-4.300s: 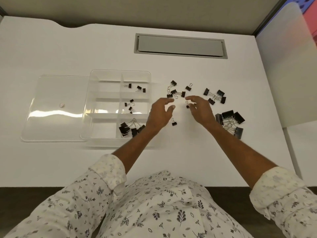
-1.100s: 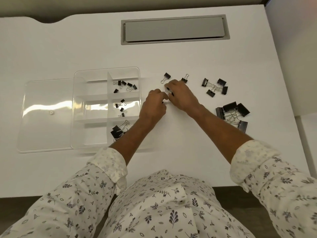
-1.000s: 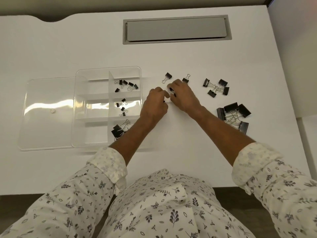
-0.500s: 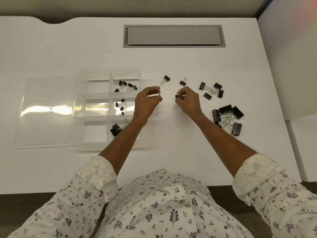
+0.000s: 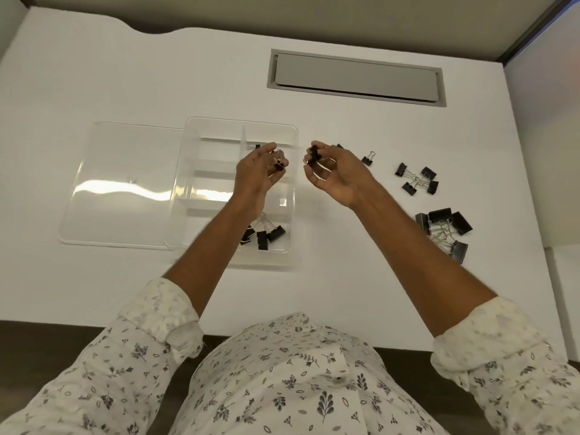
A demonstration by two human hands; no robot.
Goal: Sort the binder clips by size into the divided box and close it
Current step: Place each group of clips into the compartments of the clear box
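Small binder clips [image 5: 314, 156] are pinched in both hands. The left hand [image 5: 257, 177] hangs over the far right compartment of the divided box [image 5: 216, 221], its fingers [image 5: 266, 149] curled round one clip [image 5: 279, 165]. It is probably poised there to drop the clip among its own size, though that compartment is mostly hidden. The right hand [image 5: 339, 177], just outside the box's right wall, clamps its fingertips on a dark bunch, likely next in line. Boxed large clips [image 5: 265, 235] fill the near right compartment. On the surface [image 5: 157, 73] to the right, a stray small clip [image 5: 367, 159], medium clips [image 5: 417, 180] and loose large clips [image 5: 445, 227] wait in separate groups. The lid [image 5: 125, 183] lies flat against the box's left side.
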